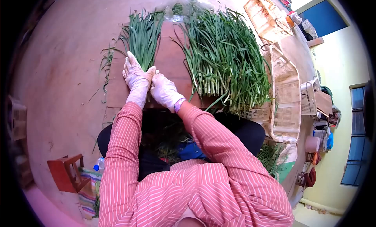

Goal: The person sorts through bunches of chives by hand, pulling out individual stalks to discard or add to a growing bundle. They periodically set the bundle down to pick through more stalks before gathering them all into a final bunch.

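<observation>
The left hand (137, 77), in a pale glove, lies on the stem end of a bunch of green stalks (145, 42) at the left side of the table (172, 50). Its thumb is spread from the fingers, across the stems. The right hand (165, 91), also gloved, is closed just beside the left at the base of the bunch; what its grip encloses cannot be determined. The bunch's leaves fan out away from the person. A larger pile of stalks (227, 54) covers the right side of the table, its pale stem ends toward the person, well apart from the bunch. Clear plastic (184, 7) lies at the far edge. An elongated plastic crate (286, 93) stands right of the pile. A red stool (68, 174) and a bottle (100, 164) are at lower left.
</observation>
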### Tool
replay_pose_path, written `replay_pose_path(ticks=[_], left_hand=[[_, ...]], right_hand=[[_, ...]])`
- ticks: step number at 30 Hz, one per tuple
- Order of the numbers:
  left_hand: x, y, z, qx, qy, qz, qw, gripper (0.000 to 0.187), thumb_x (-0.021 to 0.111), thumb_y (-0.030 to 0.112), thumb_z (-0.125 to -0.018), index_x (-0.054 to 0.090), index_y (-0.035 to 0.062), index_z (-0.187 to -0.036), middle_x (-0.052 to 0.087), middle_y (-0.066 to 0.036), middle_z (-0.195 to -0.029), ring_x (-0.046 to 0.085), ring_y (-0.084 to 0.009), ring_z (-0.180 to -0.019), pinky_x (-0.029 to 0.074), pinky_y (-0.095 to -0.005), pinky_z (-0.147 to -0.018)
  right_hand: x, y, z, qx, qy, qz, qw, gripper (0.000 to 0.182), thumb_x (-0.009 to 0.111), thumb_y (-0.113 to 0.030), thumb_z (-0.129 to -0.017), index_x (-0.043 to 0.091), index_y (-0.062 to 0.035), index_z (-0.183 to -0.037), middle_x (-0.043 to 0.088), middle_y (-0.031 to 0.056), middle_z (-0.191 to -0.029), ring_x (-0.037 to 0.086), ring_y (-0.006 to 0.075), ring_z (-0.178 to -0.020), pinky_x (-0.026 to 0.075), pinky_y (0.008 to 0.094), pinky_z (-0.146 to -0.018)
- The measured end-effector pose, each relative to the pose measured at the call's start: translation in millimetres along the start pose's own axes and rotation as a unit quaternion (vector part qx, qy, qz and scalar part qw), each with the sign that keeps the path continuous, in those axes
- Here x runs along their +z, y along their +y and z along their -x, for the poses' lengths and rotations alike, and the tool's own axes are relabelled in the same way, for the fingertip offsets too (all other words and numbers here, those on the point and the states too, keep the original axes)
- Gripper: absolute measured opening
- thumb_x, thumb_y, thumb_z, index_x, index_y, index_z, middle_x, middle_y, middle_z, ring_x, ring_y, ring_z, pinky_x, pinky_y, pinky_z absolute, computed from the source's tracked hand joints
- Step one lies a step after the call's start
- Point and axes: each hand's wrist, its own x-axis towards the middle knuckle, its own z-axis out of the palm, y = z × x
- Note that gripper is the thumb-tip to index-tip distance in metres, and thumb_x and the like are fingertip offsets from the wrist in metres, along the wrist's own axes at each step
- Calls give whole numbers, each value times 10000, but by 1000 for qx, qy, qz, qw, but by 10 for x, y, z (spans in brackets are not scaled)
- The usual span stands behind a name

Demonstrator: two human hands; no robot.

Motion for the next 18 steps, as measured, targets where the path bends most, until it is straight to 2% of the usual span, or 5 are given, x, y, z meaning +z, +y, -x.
replay_pose_path(ticks=[7, 13, 15, 16, 18], left_hand=[[-158, 122, 13, -8, -18, -33, 999, 1149, 752, 523, -672, 68, 112, -1499, 218, -241, -1501, 212, -387, -1391, 173, -459, -1135], [-307, 254, 174, 173, 125, 21, 977, 615, 700, 369, -780, 536, 51, -1280, 415, -231, -1388, 392, -409, -1274, 340, -470, -1048], [-450, 321, 266, 206, 29, 219, 953, 396, 704, 296, -803, 642, 32, -1091, 630, -158, -1103, 592, -278, -1003, 459, -392, -891], [-493, 382, 456, -45, -151, 437, 886, 233, 705, 245, -827, 675, 45, -944, 667, -48, -819, 586, -149, -721, 475, -306, -697], [-418, 213, 613, -59, -266, 464, 843, 278, 652, 333, -877, 663, 57, -909, 646, -23, -773, 537, -102, -645, 451, -250, -627]], right_hand=[[-735, 278, 471, 32, 231, 209, 950, 233, 517, -296, -910, 595, -94, -824, 650, 129, -747, 655, 320, -671, 497, 463, -628], [-834, 564, 422, 121, 70, 304, 942, 341, 565, -359, -855, 683, -71, -716, 671, 160, -734, 663, 331, -702, 481, 450, -623], [-810, 584, 464, 96, 101, 292, 946, 300, 566, -315, -840, 689, -76, -706, 672, 158, -728, 662, 334, -721, 484, 446, -633], [-912, 390, 626, 103, 59, 225, 967, 325, 551, -346, -864, 694, -90, -724, 672, 156, -735, 660, 339, -713, 486, 440, -639], [-965, 126, 892, 176, 21, 60, 982, 428, 519, -447, -901, 652, -107, -676, 641, 109, -623, 647, 293, -617, 486, 401, -620]])
